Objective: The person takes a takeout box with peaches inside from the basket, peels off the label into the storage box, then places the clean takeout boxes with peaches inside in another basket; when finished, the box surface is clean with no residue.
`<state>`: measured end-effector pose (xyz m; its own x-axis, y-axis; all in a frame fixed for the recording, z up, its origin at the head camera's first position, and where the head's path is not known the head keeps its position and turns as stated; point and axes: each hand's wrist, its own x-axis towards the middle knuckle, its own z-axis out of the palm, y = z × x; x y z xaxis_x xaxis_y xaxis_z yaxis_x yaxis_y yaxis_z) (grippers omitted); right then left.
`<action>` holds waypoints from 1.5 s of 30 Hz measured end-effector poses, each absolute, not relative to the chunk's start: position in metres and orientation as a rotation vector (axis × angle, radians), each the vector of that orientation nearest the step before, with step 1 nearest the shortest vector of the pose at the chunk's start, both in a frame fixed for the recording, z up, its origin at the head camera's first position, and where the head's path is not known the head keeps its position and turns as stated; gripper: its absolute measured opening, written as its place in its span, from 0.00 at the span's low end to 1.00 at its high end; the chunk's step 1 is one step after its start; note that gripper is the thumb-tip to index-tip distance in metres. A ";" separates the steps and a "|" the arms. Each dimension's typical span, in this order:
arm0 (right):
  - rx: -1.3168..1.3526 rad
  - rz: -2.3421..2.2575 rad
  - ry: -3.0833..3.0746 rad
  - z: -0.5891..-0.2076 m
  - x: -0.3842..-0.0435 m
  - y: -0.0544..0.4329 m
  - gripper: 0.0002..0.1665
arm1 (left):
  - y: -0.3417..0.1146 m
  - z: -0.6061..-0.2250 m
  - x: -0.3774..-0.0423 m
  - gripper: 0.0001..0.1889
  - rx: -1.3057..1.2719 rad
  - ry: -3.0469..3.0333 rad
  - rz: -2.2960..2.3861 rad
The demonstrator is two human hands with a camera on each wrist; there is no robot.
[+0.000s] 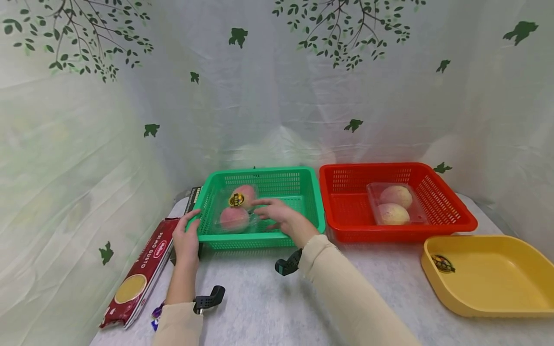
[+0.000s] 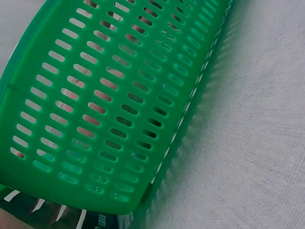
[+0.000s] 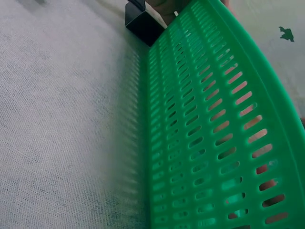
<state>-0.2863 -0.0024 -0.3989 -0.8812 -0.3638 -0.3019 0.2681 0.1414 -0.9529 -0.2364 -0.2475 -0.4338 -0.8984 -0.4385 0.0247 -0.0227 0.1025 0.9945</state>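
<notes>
A green perforated basket (image 1: 319,209) stands at the back, left of centre. Inside its left half sits a clear plastic pack of pink peaches (image 1: 234,219) with a black and yellow sticker. My left hand (image 1: 186,240) is at the basket's front left corner, fingers loosely extended by the rim. Reaching over the front rim, my right hand (image 1: 280,214) has its fingers spread just right of the pack, holding nothing. In the left wrist view the slotted basket wall (image 2: 102,95) hides most of the scene; the right wrist view shows that wall (image 3: 205,124) too.
To the right stands a red basket (image 1: 400,235) holding a clear pack of pale yellow-pink fruit (image 1: 393,214). A yellow tray (image 1: 497,276) with a sticker lies in front of it. Along the left edge are a dark red packet (image 1: 140,274) and a small purple wrapper (image 1: 157,315).
</notes>
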 end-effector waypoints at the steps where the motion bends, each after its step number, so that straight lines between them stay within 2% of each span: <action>1: -0.072 -1.796 1.978 -0.399 -0.286 -0.002 0.23 | -0.247 -0.434 -0.236 0.19 0.453 -2.071 -1.861; 17: 0.051 -1.996 2.176 -0.400 -0.285 0.002 0.16 | -0.246 -0.435 -0.240 0.19 0.440 -2.057 -1.858; 25: 0.089 -2.044 2.174 -0.397 -0.284 0.002 0.24 | -0.246 -0.434 -0.240 0.19 0.444 -2.057 -1.876; 45: 0.109 -2.029 2.121 -0.393 -0.279 0.002 0.20 | -0.248 -0.434 -0.236 0.19 0.438 -2.043 -1.892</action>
<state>-0.2787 0.0021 -0.3930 -0.9766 -0.0868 -0.1969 0.1929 0.0527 -0.9798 -0.2360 -0.2485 -0.4342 -0.9013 -0.4323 0.0268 -0.0065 0.0754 0.9971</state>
